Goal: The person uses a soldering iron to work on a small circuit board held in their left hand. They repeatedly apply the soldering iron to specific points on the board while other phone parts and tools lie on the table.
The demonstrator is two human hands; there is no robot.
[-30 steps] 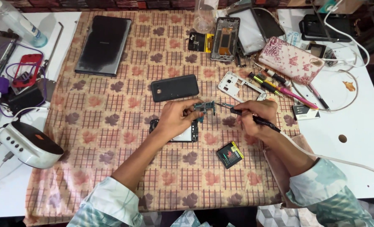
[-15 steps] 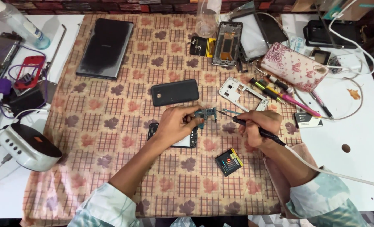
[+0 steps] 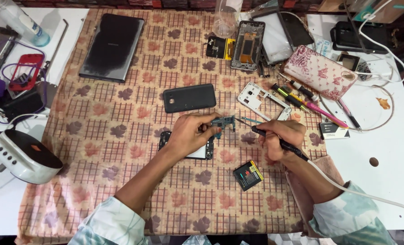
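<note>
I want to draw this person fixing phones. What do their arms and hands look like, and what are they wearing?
Both hands are bare: no gloves, rings or watch show. The left hand and right hand come out of loose, pale sleeves with a soft blue-green, marbled pattern. The left sleeve and right sleeve are pushed up, so the forearms are uncovered.

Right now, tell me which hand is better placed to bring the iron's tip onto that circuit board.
Right. The right hand grips the corded soldering iron, tip aimed at the circuit board. The left hand pinches that board.
</note>
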